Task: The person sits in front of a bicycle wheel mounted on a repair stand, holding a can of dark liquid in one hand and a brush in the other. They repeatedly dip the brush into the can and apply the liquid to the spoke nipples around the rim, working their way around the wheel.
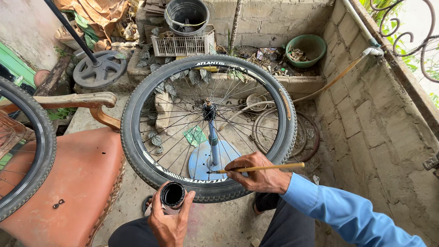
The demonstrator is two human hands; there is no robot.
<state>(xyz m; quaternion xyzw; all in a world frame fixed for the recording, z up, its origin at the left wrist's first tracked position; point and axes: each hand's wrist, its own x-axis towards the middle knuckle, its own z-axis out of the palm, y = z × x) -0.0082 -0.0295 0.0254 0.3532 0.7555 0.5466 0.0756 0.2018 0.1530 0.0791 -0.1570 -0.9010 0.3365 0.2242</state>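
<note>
- Black rubber bicycle wheel (208,126) is seen at frame centre, lying flat on a blue upright stand (213,144) with a round blue base plate (201,164); knobby tread, thin dark spokes, white lettering on the rim band, hub at the middle.
- Thin wooden-handled brush (260,168) is pinched between thumb and fingers of the right hand (260,176), lower centre-right; its dark tip is laid on the near rim of the wheel.
- Right hand is rested on the tyre's near edge; a light blue sleeve (338,212) runs to the lower right corner.
- Small black round container (173,195), open top, dark inside, is gripped by the left hand (170,224) at lower centre, fingers curled around its side, just below the tyre.
- Dark trousers (283,226) are seen along the bottom edge.
- Orange-red padded chair seat (73,183) with wooden armrest (68,100) is placed at lower left, touching or just beside the wheel; which one cannot be told.
- Second tyre (39,151) is cut off at the left edge.
- Black cast wheel disc (99,68) with a pole is seen upper left.
- Black bucket (186,16) and white wire crate (183,45) are set at top centre.
- Green basin (307,48) is seen upper right, on a concrete ledge.
- Concrete block wall (379,119) fills the right side.
</note>
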